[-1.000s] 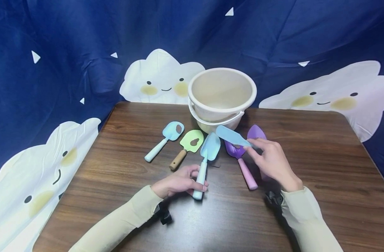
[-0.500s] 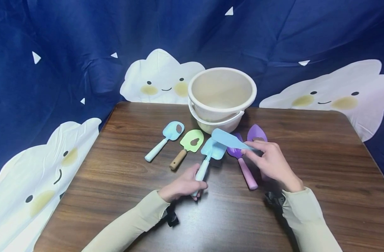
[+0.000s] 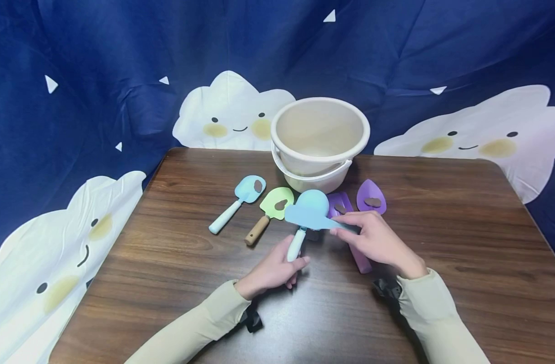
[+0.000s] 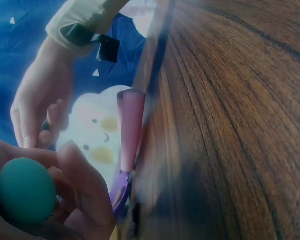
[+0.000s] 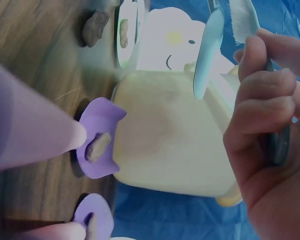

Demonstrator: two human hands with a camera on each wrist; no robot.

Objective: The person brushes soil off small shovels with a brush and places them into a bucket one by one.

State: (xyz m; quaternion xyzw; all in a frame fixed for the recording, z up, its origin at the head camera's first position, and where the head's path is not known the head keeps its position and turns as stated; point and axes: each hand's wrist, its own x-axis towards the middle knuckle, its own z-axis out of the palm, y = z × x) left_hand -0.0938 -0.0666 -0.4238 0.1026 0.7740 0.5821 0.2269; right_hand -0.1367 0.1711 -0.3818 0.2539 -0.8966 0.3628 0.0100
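My left hand (image 3: 275, 265) grips the pale handle of a blue toy shovel (image 3: 315, 200), its blade tilted up over the table. In the left wrist view, the rounded teal handle end (image 4: 26, 191) pokes out of the fist. A light-blue brush (image 3: 307, 217) is pinched in my right hand (image 3: 373, 236); its white bristles (image 5: 241, 21) show in the right wrist view. From the head, the brush overlaps the shovel's blade and hides its lower part. On the table nearby, a brown lump (image 5: 95, 28) shows in the right wrist view.
A cream bucket (image 3: 320, 169) stands behind. Left lie a blue shovel (image 3: 245, 191) and a green, wooden-handled shovel (image 3: 273, 198). A square purple shovel (image 3: 345, 198) and a pointed purple one (image 3: 369, 190) lie right, partly behind my right hand. Their blades carry brown lumps.
My left hand has shifted slightly right, turning the shovel's blade and tilting it up. My right hand has brought the brush leftward and down across that blade, uncovering more of the pointed purple shovel.
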